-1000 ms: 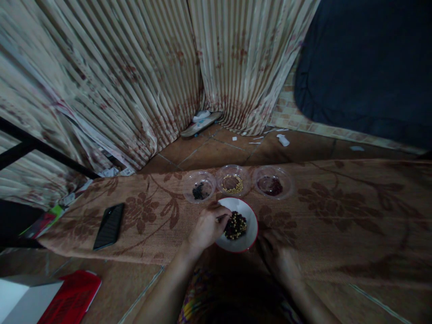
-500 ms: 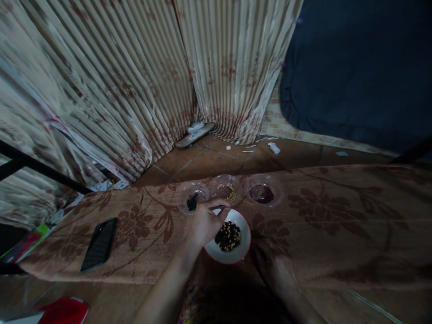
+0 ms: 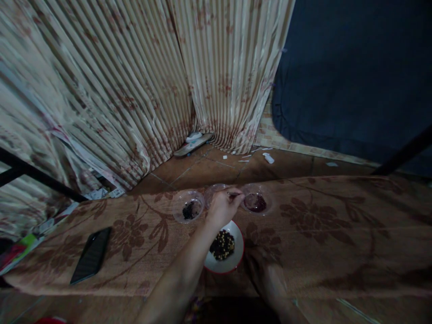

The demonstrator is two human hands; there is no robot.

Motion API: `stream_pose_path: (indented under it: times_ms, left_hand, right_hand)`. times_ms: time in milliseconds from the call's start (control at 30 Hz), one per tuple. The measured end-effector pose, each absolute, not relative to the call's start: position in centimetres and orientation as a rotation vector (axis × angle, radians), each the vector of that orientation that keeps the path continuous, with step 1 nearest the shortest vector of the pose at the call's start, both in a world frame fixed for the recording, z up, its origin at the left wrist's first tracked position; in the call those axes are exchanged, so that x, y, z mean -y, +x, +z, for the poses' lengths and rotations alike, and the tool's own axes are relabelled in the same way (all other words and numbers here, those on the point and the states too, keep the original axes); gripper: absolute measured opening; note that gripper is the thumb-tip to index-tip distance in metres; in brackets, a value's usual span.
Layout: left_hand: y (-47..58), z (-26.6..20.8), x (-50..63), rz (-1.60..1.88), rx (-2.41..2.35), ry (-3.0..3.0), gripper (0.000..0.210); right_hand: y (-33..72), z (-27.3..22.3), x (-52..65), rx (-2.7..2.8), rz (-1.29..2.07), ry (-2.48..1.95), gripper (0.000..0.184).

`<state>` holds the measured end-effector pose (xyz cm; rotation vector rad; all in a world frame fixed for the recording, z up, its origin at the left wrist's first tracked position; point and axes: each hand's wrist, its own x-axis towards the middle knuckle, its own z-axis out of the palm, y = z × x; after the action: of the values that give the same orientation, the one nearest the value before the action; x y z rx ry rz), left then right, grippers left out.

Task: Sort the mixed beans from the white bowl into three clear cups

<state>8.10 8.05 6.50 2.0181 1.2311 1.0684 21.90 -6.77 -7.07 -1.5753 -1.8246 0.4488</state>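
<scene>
My left hand (image 3: 223, 208) is closed in a pinch, its fingertips at the left rim of a clear cup with dark red beans (image 3: 257, 202). A thin dark thing shows at the fingers, too small to name. The hand partly covers a middle clear cup (image 3: 213, 189). Left of it stands a clear cup with black beans (image 3: 189, 209). Under my left wrist sits a white bowl with a red rim (image 3: 240, 245), holding mixed dark and yellow beans (image 3: 222, 245). My right hand (image 3: 265, 270) rests in shadow just right of the bowl; its fingers are too dark to read.
A patterned brown cloth (image 3: 317, 252) covers the low table. A black phone (image 3: 91, 255) lies at its left. Behind are striped curtains (image 3: 135, 90), and litter lies on the tiled floor (image 3: 216, 166). Dark bars stand at both sides.
My left hand has moved right and away from me, from above the bowl's back rim to the right cup. The view has shifted slightly. My right hand stays beside the bowl.
</scene>
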Motion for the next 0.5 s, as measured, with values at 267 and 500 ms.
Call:
stream_pose_path:
  times_ms: [267, 500]
  left_hand:
    - [4.0, 7.3, 1.3, 1.065, -1.439, 2.195, 0.016]
    - [6.6, 5.4, 6.9, 1.106, -1.385, 2.25, 0.012]
  right_hand:
    - [22.6, -2.2, 6.4, 1.457, 0.356, -1.505, 0.031]
    - [20.0, 1.0, 7.0, 1.715, 0.598, -1.272, 0.038]
